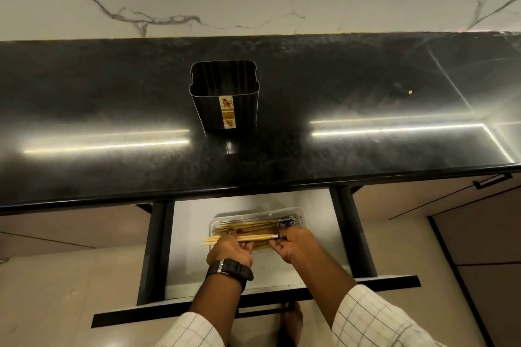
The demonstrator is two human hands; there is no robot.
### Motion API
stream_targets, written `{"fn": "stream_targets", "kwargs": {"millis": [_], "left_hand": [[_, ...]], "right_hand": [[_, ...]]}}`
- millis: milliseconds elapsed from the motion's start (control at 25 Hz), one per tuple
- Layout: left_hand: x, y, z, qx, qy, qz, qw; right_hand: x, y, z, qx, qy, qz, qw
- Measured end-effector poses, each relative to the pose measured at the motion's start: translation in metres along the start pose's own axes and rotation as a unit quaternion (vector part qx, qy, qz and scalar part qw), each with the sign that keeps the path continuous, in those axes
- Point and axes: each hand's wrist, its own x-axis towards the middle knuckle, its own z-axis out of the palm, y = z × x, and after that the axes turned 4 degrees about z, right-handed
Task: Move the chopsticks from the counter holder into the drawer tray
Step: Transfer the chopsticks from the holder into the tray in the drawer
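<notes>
Head view: both hands, left hand [231,248] and right hand [293,244], fingers pinched on chopsticks [242,238] above drawer tray [218,220]; tips overhang left rim, may snag or spill outside.

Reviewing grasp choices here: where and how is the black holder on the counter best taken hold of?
Grip the black holder by its two flat side walls near the open rim, coming from above. It stands upright, alone on the counter, looks empty, and both sides are clear.

My single head camera looks steeply down from above the glossy black stone counter [282,149]. The pulled-out drawer [191,234] sits nearest, below the counter's front edge.
</notes>
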Motion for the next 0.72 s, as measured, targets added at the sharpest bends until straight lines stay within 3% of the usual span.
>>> {"fn": "stream_targets", "kwargs": {"millis": [160, 320, 560, 640, 720], "left_hand": [[0.005, 0.007, 0.006, 0.029, -0.018, -0.079, 0.996], [0.004, 0.017, 0.001, 0.001, -0.031, -0.138, 0.990], [-0.006, 0.039, -0.023, -0.009, -0.097, -0.076, 0.992], [-0.014, 0.045, -0.032, 0.002, -0.114, -0.056, 0.992], [-0.018, 0.044, -0.038, 0.051, -0.122, 0.001, 0.991]], "right_hand": [[0.034, -0.008, 0.004, -0.048, 0.052, -0.019, 0.997], [0.023, -0.015, 0.004, -0.056, 0.049, -0.007, 0.997], [0.018, -0.009, -0.009, 0.024, 0.001, -0.014, 1.000], [0.012, -0.004, -0.019, 0.047, 0.001, -0.042, 0.998], [0.013, 0.005, -0.025, -0.009, 0.026, -0.105, 0.994]]}}
